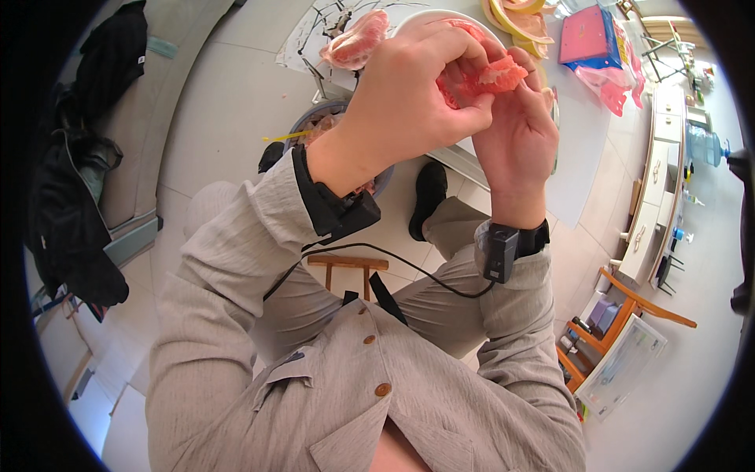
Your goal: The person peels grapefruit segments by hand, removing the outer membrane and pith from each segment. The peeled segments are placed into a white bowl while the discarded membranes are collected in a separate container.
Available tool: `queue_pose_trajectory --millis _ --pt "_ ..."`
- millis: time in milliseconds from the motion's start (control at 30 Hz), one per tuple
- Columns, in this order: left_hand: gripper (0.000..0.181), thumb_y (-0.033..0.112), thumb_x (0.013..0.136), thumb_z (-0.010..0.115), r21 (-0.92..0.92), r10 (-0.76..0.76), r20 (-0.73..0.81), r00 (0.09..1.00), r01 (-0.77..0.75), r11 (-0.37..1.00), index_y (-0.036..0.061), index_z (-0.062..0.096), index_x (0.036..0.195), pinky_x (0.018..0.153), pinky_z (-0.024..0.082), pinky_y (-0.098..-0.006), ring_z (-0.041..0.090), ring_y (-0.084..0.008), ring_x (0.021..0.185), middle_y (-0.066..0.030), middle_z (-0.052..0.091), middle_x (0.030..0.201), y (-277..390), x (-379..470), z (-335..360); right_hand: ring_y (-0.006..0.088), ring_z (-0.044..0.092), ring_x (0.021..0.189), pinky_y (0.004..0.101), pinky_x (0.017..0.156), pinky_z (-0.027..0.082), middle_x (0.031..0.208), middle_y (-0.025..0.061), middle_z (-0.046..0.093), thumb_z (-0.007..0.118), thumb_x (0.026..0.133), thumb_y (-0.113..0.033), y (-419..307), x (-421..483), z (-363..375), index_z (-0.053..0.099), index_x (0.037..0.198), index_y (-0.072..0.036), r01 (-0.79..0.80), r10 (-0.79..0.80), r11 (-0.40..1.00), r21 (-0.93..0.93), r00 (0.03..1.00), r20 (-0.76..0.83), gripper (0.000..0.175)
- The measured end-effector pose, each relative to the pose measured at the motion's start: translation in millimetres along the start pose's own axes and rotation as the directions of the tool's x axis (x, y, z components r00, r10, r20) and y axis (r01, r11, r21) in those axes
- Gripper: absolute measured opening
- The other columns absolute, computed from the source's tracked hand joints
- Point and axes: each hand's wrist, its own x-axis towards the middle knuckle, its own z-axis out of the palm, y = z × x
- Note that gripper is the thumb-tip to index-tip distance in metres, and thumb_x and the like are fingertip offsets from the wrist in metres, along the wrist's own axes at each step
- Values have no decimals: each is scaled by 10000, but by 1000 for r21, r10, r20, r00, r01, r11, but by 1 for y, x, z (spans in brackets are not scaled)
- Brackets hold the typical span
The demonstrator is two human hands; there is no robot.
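Note:
Between my two hands is a piece of peeled red pomelo flesh (502,75), held above a white bowl (407,25). My left hand (407,94) curls its fingers and thumb around the flesh. The fingertips of my right hand (519,130) grip the piece's right end. More red flesh shows behind my left fingers, partly hidden by them. Left of the bowl lies a larger peeled pomelo portion (357,41) with whitish membrane. Curved yellow peel (519,23) lies at the bowl's right.
A bin (386,177) holding scraps stands below the table's near edge, under my left forearm. Pink and blue plastic packaging (596,47) lies on the white table (581,135) to the right. A cable links the devices on my wrists.

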Motion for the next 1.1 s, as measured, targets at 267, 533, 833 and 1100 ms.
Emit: queue_pose_trajectory --millis 267,533,833,1100 --pt "271 72 740 825 275 224 36 974 -225 935 99 687 973 821 531 -404 712 -297 933 -92 728 1033 6 10 -18 330 593 1360 479 1171 478 1456 223 580 441 1099 -218 -9 -3 19 479 1492 83 -7 -39 909 -417 994 -101 497" --pt "276 54 728 826 223 314 -18 949 -302 927 106 679 957 799 527 -404 708 -307 900 -83 721 1003 2 13 -16 283 657 1296 423 1060 596 1430 225 613 518 1043 -10 -11 -8 19 472 1506 95 73 -137 827 -557 988 -73 477" --pt "204 48 755 822 181 309 18 951 -307 934 103 730 929 786 522 -385 732 -276 949 -70 722 972 -1 14 -18 270 669 1276 411 1059 605 1446 227 616 534 1047 8 -12 -10 16 509 1483 92 101 -170 783 -614 984 -55 444" --pt "159 68 788 839 183 293 61 954 -300 936 110 736 902 766 496 -382 730 -254 948 -42 717 967 4 14 -19 241 726 1149 381 993 645 1342 206 685 578 1064 7 -10 -8 6 604 1398 100 136 -213 703 -698 977 -24 348"
